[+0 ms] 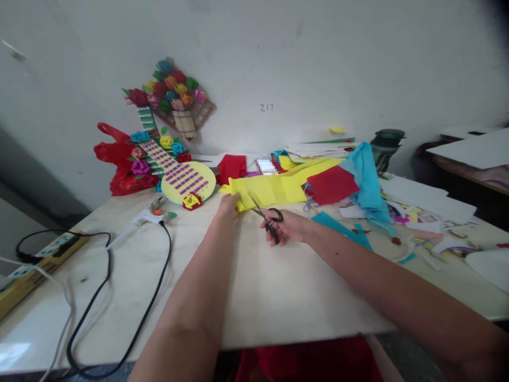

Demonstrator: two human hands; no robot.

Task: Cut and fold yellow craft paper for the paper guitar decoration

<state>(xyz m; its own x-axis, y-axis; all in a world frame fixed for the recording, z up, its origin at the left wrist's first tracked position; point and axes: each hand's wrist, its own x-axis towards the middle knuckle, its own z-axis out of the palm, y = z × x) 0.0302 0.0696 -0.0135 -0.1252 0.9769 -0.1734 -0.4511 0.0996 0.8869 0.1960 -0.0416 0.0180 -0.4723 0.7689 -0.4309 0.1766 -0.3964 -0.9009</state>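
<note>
A long sheet of yellow crepe paper [266, 190] stretches across the middle of the table. My left hand [229, 204] grips its left end, the fingers partly hidden by the paper. In my right hand [289, 227] is a pair of scissors [272, 227] with black handles. Its blades are apart and point up and left, over the lower edge of the yellow paper near my left hand; whether they touch it I cannot tell. Folded red paper [333, 184] and blue crepe paper [363, 178] lie at the sheet's right end.
A white glue gun [147, 216] with a black cord lies left, near a yellow power strip [42, 265]. Behind it are a guitar-shaped craft [189, 178], paper flowers [175, 87] and a red plastic bag [119, 156]. A dark bottle [385, 148] and paper scraps [433, 244] are right.
</note>
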